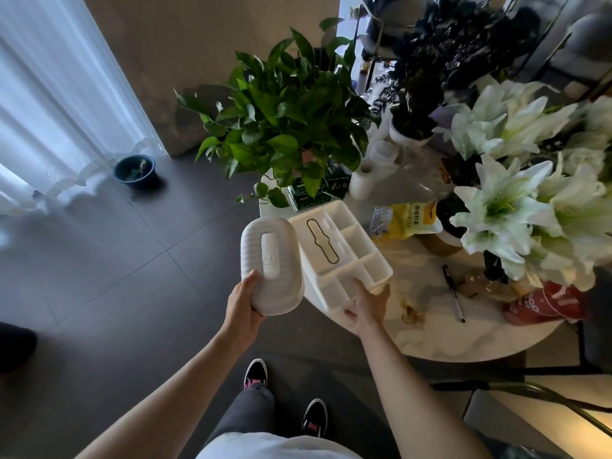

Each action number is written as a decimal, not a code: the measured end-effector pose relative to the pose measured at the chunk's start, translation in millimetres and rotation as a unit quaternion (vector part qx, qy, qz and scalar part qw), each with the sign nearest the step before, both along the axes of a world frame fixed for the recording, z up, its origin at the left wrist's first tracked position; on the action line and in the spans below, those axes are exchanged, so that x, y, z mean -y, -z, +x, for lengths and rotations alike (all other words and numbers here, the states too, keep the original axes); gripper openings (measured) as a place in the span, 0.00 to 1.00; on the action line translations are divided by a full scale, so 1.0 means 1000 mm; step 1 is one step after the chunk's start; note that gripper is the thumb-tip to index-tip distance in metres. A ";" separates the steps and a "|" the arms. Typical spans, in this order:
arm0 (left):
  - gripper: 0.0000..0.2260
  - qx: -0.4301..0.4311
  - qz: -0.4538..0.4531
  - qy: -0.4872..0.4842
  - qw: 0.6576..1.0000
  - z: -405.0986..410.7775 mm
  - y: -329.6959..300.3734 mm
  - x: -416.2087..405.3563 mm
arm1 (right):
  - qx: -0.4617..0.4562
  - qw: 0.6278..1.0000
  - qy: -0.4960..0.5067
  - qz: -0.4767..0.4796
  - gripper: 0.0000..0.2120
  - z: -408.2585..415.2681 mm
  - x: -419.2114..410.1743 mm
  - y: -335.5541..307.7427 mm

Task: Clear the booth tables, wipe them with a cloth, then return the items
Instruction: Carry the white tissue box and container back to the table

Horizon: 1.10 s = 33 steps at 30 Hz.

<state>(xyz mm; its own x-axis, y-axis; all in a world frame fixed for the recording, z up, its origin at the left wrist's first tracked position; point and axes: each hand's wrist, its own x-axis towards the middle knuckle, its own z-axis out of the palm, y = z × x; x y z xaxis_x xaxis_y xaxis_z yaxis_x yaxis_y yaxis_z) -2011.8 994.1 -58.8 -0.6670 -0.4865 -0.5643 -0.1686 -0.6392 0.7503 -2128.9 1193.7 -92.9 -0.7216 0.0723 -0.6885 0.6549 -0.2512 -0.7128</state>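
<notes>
Lengthwise, both the oval box (272,266) and organizer tray (341,256) point away.

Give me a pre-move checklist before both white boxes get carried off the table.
1. Left hand grips the oval tissue box at its near end: ok.
2. Oval box clear of the table: ok, it is out over the floor.
3. Right hand holds the compartment organiser at its near corner: ok, but only one corner is held.
4. Organiser lifted free of the table: cannot tell.
5. Organiser clear of the potted plant: not ok, leaves hang close over its far end.
6. Organiser compartments empty: ok, as far as they show.
</notes>
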 end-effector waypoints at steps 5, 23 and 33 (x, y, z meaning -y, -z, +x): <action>0.21 -0.003 0.012 -0.001 1.000 0.004 0.003 0.002 | -0.026 0.999 0.018 0.038 0.34 -0.012 0.000 -0.004; 0.13 0.001 0.003 0.012 1.000 -0.003 0.003 0.004 | -0.130 0.965 -0.134 0.185 0.28 -0.018 -0.016 0.009; 0.23 0.002 -0.009 -0.010 1.000 0.009 -0.004 0.011 | -0.189 0.959 -0.057 0.204 0.28 0.012 -0.022 -0.006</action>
<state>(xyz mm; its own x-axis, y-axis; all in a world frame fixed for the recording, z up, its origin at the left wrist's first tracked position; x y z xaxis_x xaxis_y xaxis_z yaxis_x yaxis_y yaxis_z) -2003.1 982.8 -55.2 -0.6546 -0.5100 -0.5580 -0.1588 -0.6289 0.7611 -2116.9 1215.9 -86.5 -0.9336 0.1854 -0.3065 0.3361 0.1576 -0.9285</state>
